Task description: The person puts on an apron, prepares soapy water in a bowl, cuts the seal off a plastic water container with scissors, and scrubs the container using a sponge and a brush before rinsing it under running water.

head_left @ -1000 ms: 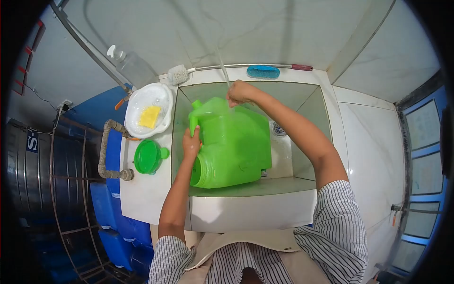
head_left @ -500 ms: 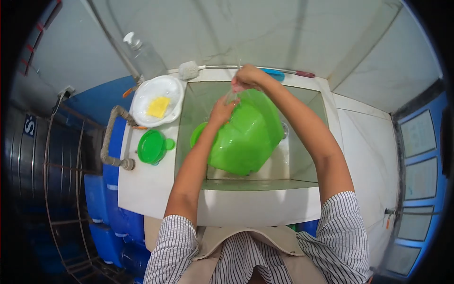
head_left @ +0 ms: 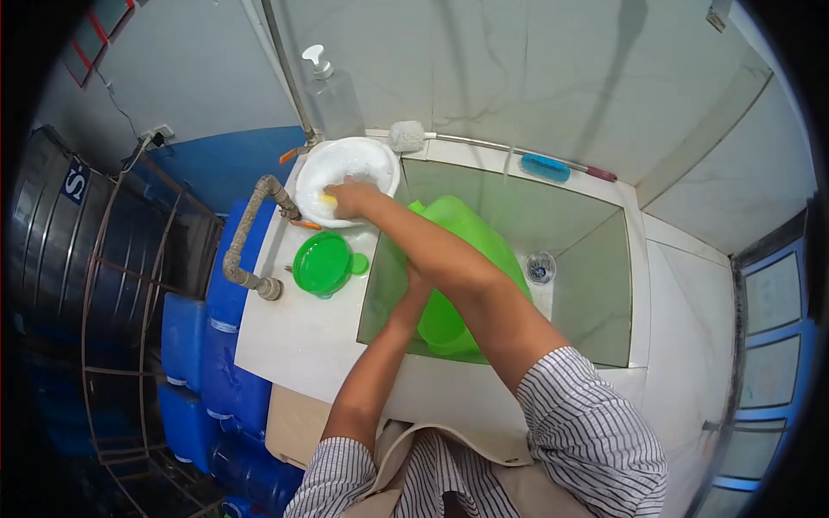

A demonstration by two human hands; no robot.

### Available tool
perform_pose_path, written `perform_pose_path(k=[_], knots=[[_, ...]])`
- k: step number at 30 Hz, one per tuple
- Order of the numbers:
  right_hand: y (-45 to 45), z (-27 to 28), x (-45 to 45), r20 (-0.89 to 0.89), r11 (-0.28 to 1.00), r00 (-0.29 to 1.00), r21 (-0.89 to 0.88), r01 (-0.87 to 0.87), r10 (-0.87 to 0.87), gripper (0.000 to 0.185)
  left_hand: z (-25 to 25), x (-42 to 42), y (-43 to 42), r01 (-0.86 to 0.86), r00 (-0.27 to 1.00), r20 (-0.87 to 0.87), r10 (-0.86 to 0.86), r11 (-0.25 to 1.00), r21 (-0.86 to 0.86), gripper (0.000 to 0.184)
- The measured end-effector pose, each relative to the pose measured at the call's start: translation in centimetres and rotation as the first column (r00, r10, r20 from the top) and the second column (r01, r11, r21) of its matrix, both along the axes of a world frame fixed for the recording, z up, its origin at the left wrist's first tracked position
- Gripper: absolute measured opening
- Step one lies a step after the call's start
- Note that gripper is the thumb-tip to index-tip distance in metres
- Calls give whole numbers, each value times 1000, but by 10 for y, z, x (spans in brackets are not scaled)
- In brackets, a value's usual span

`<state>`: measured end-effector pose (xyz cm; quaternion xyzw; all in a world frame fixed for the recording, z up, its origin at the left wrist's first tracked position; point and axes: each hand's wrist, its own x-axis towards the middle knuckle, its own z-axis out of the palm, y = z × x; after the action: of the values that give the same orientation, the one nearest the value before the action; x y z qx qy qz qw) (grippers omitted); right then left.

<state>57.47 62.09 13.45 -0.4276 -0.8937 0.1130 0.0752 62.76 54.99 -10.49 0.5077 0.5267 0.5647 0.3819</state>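
Note:
A green plastic jug (head_left: 462, 324) lies tilted in the tiled sink (head_left: 591, 285), partly covered by my right forearm. My left hand (head_left: 419, 278) is at the jug's left side, its fingers mostly hidden behind my right arm. Reaching across to the left, my right hand (head_left: 352, 198) is inside the white basin (head_left: 304, 203), closed on the yellow sponge (head_left: 328, 198), of which only a small part shows. Suds fill the basin. Just below it on the ledge sits a green round lid (head_left: 321, 263). Water falls in a thin stream at the sink's back.
A clear pump bottle (head_left: 337, 99) stands behind the basin. Along the back ledge lie a long-handled white brush (head_left: 406, 135) and a blue brush (head_left: 545, 167). A bent pipe (head_left: 246, 233) rises at the left, beside blue containers (head_left: 233, 371).
My right hand has moved from the water stream above the sink left into the basin, onto the sponge. The jug has turned in the sink, and my left hand has lowered. The view has shifted.

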Motion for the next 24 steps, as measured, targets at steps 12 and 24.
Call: perform_pose_path(k=[12,24], knots=[[-108,-60,263,-540,772,749,258,581,-383,38,122,13,-24,329,933,-114,-342,937,-122,43],[-165,-51,319,-558,534,529,172,828,-640,22,201,78,-61,505,721,-404,-563,826,-248,48]])
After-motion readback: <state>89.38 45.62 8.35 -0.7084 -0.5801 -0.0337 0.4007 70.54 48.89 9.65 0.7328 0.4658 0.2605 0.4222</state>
